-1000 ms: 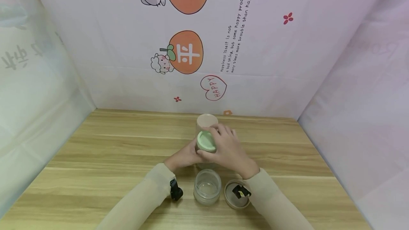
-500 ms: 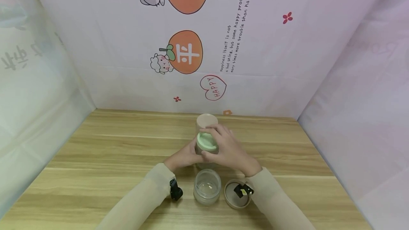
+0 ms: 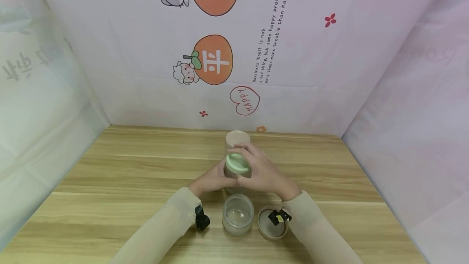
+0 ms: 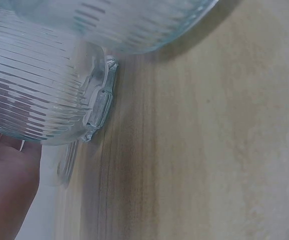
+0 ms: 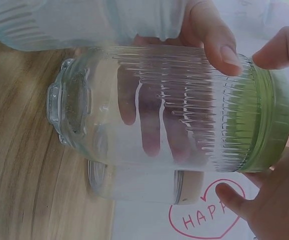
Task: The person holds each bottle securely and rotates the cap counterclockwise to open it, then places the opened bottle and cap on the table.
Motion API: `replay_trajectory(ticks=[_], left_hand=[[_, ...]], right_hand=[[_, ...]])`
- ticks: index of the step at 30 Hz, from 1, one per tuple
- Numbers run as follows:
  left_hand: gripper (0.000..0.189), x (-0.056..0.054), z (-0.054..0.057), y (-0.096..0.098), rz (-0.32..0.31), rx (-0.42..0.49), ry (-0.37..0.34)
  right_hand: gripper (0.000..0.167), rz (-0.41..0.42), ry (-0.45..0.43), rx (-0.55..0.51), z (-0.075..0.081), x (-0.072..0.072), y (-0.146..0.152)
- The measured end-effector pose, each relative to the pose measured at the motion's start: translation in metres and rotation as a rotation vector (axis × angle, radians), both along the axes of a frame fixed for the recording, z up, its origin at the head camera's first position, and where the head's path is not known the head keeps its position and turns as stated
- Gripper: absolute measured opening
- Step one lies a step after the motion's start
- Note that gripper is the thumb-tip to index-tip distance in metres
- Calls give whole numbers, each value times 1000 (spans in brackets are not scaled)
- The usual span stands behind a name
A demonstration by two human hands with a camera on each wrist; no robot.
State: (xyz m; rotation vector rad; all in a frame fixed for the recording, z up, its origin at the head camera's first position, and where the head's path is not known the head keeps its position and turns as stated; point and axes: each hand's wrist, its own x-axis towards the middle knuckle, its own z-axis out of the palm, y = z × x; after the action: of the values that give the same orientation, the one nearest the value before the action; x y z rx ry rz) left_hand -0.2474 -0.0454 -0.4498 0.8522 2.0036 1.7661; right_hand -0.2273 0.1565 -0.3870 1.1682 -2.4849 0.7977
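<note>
A clear ribbed glass jar [image 5: 104, 95] with a light green lid [image 3: 236, 166] stands upright mid-table. My left hand [image 3: 212, 180] grips its body from the left. In the right wrist view the left fingers show through the glass, with the thumb on the near side. My right hand [image 3: 267, 176] holds the green lid from the right, thumb at the near edge and fingers curved round the far side. The lid sits on the jar's mouth. In the left wrist view, glass covers most of the left hand [image 4: 7, 185].
Nearer to me stands a lidless glass jar [image 3: 237, 229]. To its right, partly under the right wrist's camera, a round lid [image 3: 264, 228] lies with its inside up. Behind the held jar is another jar with a pale beige top [image 3: 237, 137], close to the back wall.
My right hand has turned a little on the green lid, its thumb shifting right along the near edge and its wrist moving slightly right. The left hand has stayed on the jar.
</note>
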Motion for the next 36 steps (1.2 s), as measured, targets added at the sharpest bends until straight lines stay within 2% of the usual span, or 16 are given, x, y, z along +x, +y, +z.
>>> replay_trajectory(ticks=[5, 10, 13, 17, 21, 26, 32, 36], left_hand=[[86, 0, 0, -1, -10, -1, 13], [100, -2, -2, -2, -23, -5, 69], [108, -3, -3, -2, -28, -2, 91], [97, -4, -2, -2, -23, 2, 91], [92, -5, -2, 0, -24, 20, 84], [94, -5, -3, 2, -31, 48, 62], [93, -4, -3, 2, -8, 25, 33], [91, -4, -4, 2, -37, 63, 29]], right_hand=[[71, -1, 0, 15, 0, 0, 0], [75, -81, 18, 47, 1, 3, -4], [82, -172, 71, 92, 2, 5, -7], [86, -272, 177, 149, 5, 7, -10], [83, -320, 237, 190, 6, 7, -10], [74, -332, 221, 222, 7, 8, -10], [69, -306, 146, 190, 9, 8, -8], [67, -291, 132, 166, 8, 6, -7]])
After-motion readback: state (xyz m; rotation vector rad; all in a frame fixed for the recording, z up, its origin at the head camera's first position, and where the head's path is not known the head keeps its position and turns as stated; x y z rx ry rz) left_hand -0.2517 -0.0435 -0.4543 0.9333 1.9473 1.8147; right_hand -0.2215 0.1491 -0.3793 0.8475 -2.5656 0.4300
